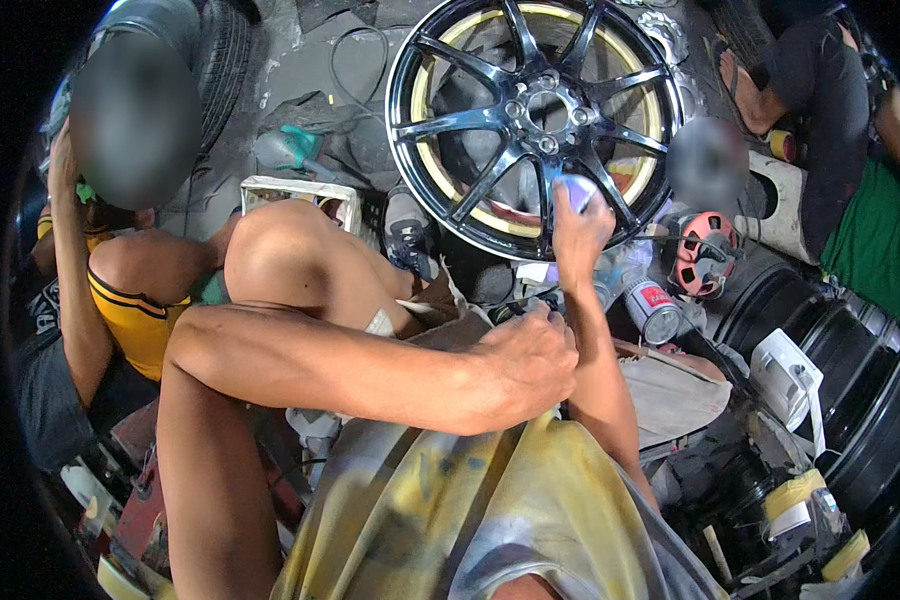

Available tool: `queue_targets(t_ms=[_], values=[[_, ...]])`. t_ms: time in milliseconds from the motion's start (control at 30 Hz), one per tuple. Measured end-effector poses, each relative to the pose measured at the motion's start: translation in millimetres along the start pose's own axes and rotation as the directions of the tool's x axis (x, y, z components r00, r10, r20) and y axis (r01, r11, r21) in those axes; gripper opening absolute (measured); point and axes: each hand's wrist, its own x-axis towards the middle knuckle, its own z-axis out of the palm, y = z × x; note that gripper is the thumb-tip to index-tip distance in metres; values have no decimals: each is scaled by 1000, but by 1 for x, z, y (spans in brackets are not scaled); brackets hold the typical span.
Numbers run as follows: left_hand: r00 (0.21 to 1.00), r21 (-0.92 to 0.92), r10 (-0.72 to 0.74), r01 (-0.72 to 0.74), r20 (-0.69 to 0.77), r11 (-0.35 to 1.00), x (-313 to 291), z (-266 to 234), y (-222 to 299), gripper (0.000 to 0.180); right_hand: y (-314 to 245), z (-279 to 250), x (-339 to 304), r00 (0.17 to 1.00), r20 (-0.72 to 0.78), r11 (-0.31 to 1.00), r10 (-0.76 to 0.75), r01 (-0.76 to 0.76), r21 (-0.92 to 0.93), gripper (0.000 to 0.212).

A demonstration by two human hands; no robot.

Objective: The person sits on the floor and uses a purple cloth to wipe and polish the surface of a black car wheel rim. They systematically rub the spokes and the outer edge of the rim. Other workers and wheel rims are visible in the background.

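A glossy black multi-spoke wheel rim [457, 125] with a pale yellow inner edge lies in front of me. My right hand [582, 235] is at its near side, over a lower spoke, fingers bent around a small pale violet piece [576, 190] that is too blurred to name. Closer to my body, my left hand [525, 365] is closed in a fist beside my right forearm; whatever it may hold is hidden. My left forearm crosses in front of my raised knee. Yellow-and-grey stained cloth [440, 500] covers my lap.
Right of the rim stand a metal can [654, 312] and a reddish round-holed reel [705, 255]. Stacked black wheels [820, 350] and a white box-like piece [785, 375] lie further right. A teal-and-grey tool [290, 148] rests left. People sit at both sides [135, 290] [820, 130].
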Motion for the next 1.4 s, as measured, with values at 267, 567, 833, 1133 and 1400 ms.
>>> queue_targets(t_ms=[267,567,833,1133,1400], values=[[1000,-28,-3,3,5,1000,-2,-2,-3,14,14,-2,-5,998,23,987,63,-66,145,27],[999,-75,-17,21,51,997,-5,-4,3,13,10,-7,-7,981,119,950,151,-177,257,22],[998,-106,-8,15,70,994,-4,-6,1,17,27,-8,-16,983,113,954,147,-171,246,28],[995,-152,-22,37,98,988,-3,-5,-5,16,23,-2,-7,997,7,995,72,-72,66,43],[994,-197,-17,38,107,980,-4,-6,-3,16,24,-3,-7,1000,-7,1000,25,-25,14,45]])
